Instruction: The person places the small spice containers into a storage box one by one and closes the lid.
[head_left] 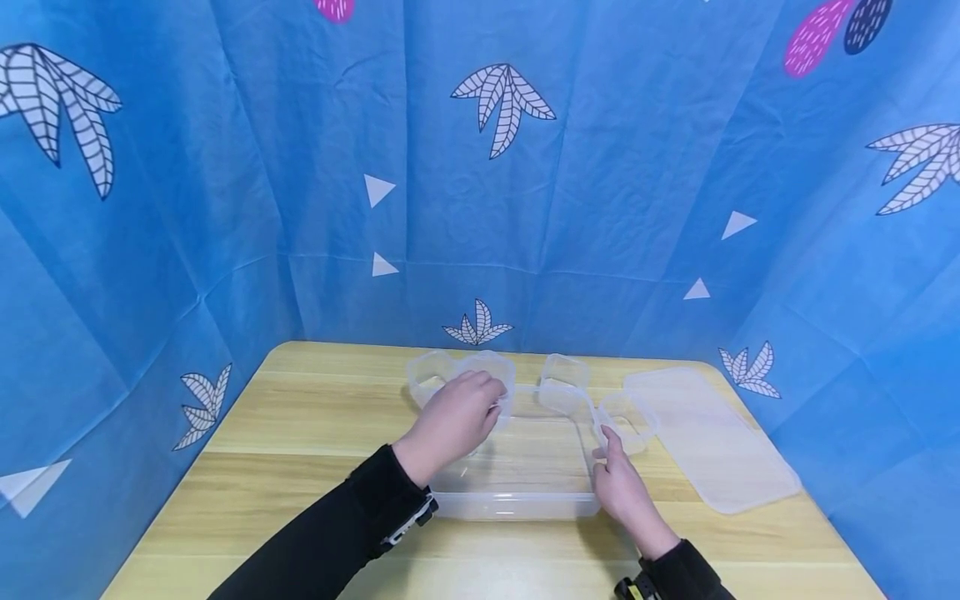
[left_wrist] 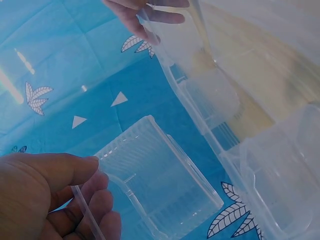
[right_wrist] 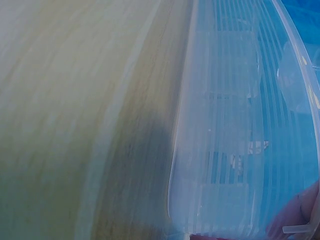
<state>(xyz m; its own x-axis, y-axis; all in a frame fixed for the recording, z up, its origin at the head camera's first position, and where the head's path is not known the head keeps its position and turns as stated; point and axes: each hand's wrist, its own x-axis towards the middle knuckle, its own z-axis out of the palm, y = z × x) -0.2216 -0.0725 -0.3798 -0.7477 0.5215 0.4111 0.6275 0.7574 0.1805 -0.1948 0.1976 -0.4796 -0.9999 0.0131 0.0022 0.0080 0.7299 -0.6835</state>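
Observation:
My left hand [head_left: 459, 415] pinches the rim of a small clear plastic container [left_wrist: 160, 185] between thumb and fingers. The ribbed container is tilted in the left wrist view; in the head view it is partly behind the hand, at the back left of a large clear plastic box [head_left: 517, 505]. My right hand [head_left: 624, 490] grips the large box's right wall at the rim, with fingers spread along it in the left wrist view. In the right wrist view only part of that hand shows, beside the box's ribbed wall [right_wrist: 225, 145].
Beyond the large box stand small clear containers, one at the left [head_left: 429, 360] and one at the back right [head_left: 567, 370]. Another small container [head_left: 633, 421] stands by its right wall. A flat translucent lid [head_left: 712, 442] lies at the right of the wooden table [head_left: 300, 467]. Blue cloth surrounds the table.

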